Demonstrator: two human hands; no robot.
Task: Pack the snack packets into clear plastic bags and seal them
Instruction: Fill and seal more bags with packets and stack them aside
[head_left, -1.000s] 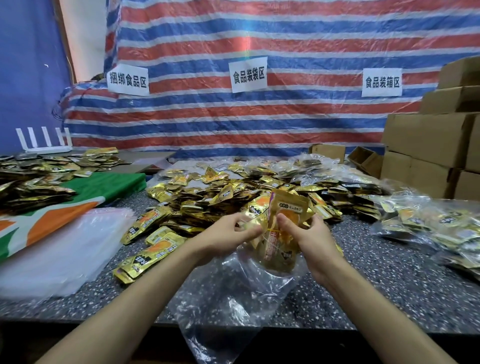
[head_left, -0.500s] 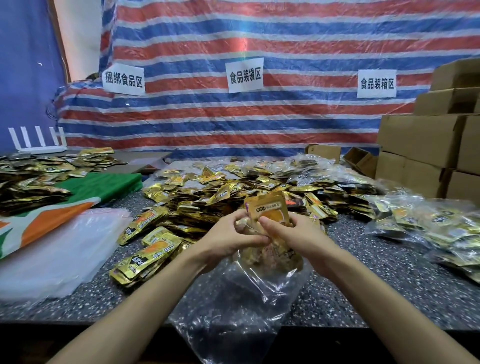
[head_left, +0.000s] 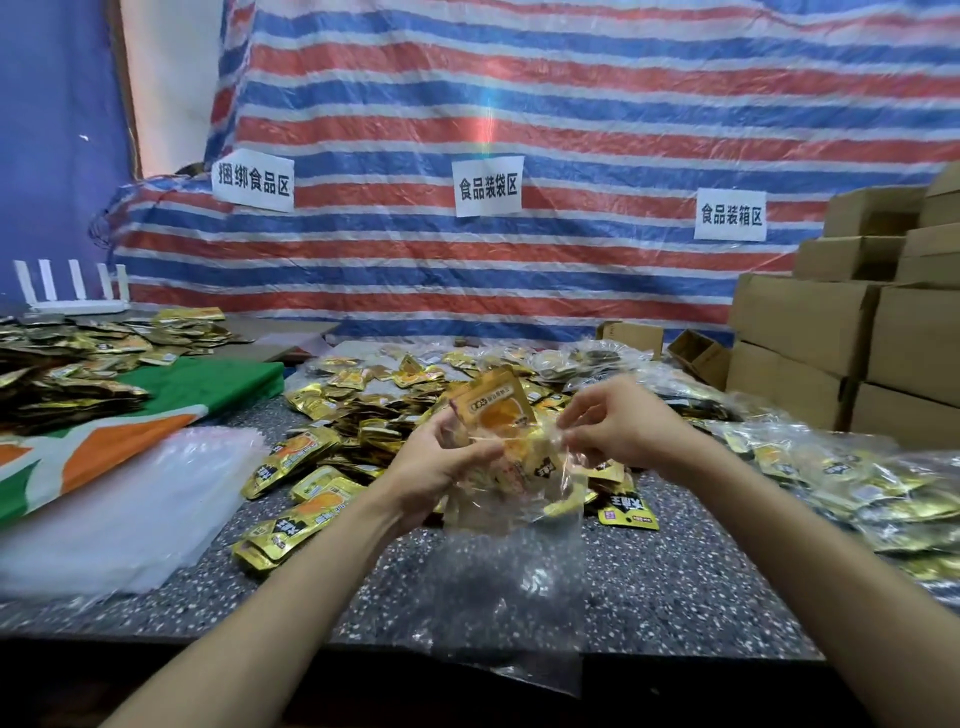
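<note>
A clear plastic bag (head_left: 511, 571) hangs over the table's front edge, its mouth held up between my hands. A bundle of gold snack packets (head_left: 498, 415) stands half inside the bag's mouth, top sticking out. My left hand (head_left: 441, 457) grips the left side of the bag mouth together with the packets. My right hand (head_left: 618, 426) pinches the bag's right rim and holds it out to the right. A big heap of loose gold packets (head_left: 374, 410) covers the table behind.
A stack of flat clear bags (head_left: 119, 509) lies at the left on the speckled table (head_left: 675, 582). Filled bags (head_left: 857, 483) pile up at the right. Cardboard boxes (head_left: 841, 332) stand at the far right. More packets (head_left: 67, 364) lie on a green and orange cloth (head_left: 208, 384).
My right hand has left the packets and moved right, pulling the bag's rim open. The packet bundle now leans left in my left hand.
</note>
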